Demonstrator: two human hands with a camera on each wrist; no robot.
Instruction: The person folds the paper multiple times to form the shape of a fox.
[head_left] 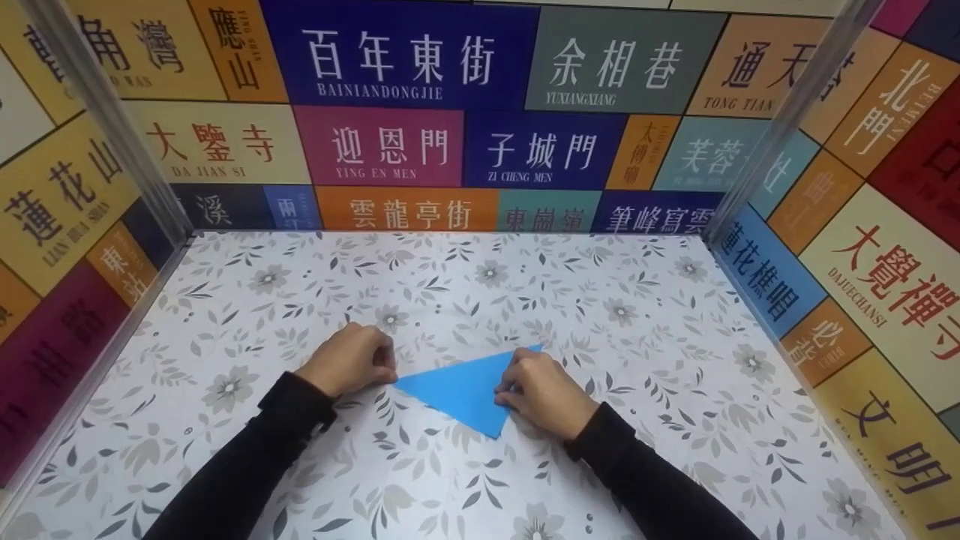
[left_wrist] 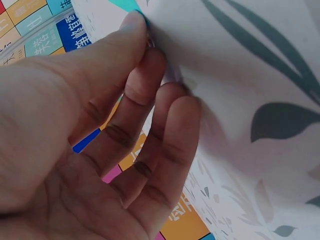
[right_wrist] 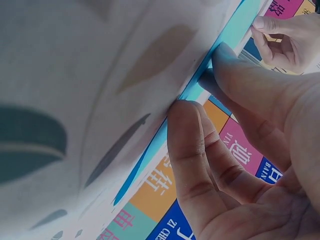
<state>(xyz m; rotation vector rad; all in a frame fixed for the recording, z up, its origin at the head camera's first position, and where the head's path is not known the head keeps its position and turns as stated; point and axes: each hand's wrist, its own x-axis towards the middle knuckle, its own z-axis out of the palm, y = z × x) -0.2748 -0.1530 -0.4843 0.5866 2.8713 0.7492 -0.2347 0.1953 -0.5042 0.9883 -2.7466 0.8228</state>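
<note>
A blue sheet of paper [head_left: 461,386], triangular in outline, lies on the patterned table between the two hands. At its left corner my left hand [head_left: 352,361] pinches the tip between thumb and index finger. My right hand [head_left: 551,394] is on the paper's right edge, with the thumb and a finger gripping it there. From the right wrist view the paper [right_wrist: 237,27] appears nearly edge-on, low against the tabletop. Only a small bit of the paper [left_wrist: 125,4] shows past the thumb in the left wrist view. The right hand hides part of the right edge.
The table cover [head_left: 300,465] is white with grey flowers and leaves. Panels with coloured Chinese place-name signs [head_left: 397,56] stand at the back, left and right of the table. Clear strips [head_left: 787,112] run along the panel corners.
</note>
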